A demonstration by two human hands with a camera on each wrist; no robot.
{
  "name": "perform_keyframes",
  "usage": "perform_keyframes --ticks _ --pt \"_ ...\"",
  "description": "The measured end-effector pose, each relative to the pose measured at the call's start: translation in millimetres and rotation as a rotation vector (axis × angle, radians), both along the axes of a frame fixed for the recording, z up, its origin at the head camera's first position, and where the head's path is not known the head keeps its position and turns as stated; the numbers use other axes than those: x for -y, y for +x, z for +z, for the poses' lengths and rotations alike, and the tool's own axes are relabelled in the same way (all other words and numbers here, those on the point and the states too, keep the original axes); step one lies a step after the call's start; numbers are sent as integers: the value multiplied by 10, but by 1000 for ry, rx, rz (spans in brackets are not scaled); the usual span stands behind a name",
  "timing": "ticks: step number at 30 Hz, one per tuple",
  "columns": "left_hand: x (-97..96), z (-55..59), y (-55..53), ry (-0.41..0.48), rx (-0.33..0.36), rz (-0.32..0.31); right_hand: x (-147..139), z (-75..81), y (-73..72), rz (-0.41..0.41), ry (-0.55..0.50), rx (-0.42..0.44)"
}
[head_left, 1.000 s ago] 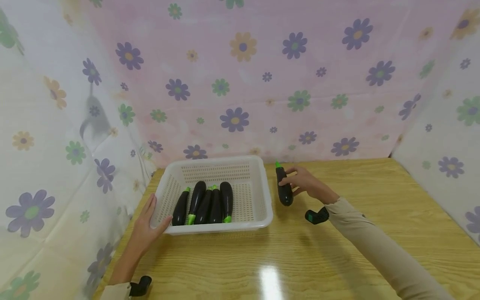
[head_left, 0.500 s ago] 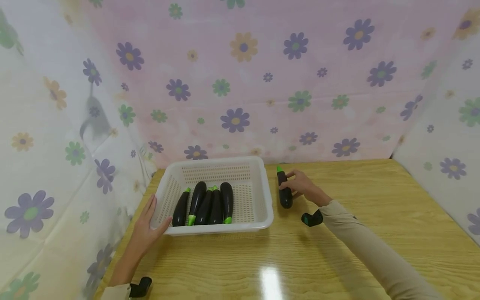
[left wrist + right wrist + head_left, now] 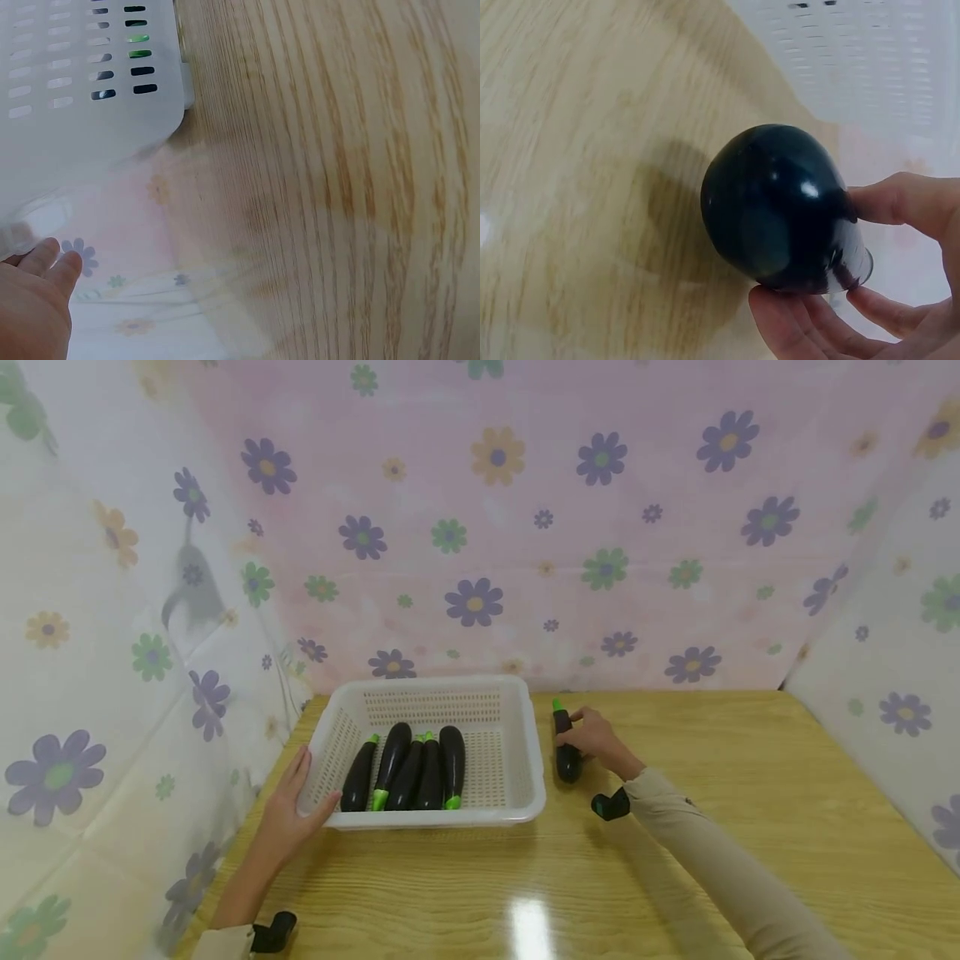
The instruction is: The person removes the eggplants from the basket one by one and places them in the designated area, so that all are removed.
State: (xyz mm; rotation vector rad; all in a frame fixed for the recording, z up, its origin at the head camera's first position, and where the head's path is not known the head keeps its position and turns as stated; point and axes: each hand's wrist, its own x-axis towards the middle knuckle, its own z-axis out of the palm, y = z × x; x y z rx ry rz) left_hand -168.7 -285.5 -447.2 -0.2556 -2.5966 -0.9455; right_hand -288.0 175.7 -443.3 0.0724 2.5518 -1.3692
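A black-purple eggplant (image 3: 567, 767) with a green stem is in my right hand (image 3: 600, 742), just right of the basket in the head view. Thumb and fingers pinch its sides, stem pointing to the back wall. The right wrist view shows its round glossy end (image 3: 776, 214) over the table; whether it touches the wood I cannot tell. My left hand (image 3: 283, 822) holds the front left corner of a white perforated plastic basket (image 3: 442, 817), thumb on the front rim, fingers along the left side. Several eggplants (image 3: 429, 781) lie side by side inside the basket.
The wooden table (image 3: 712, 793) extends to the right and in front of the basket. Flower-patterned cloth (image 3: 540, 593) hangs behind and on both sides. Black wrist devices (image 3: 611, 804) sit at both sleeves.
My right hand and its eggplant have come slightly nearer and lower beside the basket. The left hand stays on the basket corner; the head view has shifted a little.
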Motion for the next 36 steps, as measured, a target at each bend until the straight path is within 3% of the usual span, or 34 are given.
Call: perform_keyframes --ticks 7,15,23,36 --pt "17 16 9 -10 14 4 100 -30 16 -10 118 -64" --pt "11 9 18 -21 13 10 110 -69 15 -1 125 -57" --pt "4 55 46 6 104 -4 101 -69 19 16 112 -65" --pt "1 8 25 -7 41 -1 136 -68 43 28 119 -63"
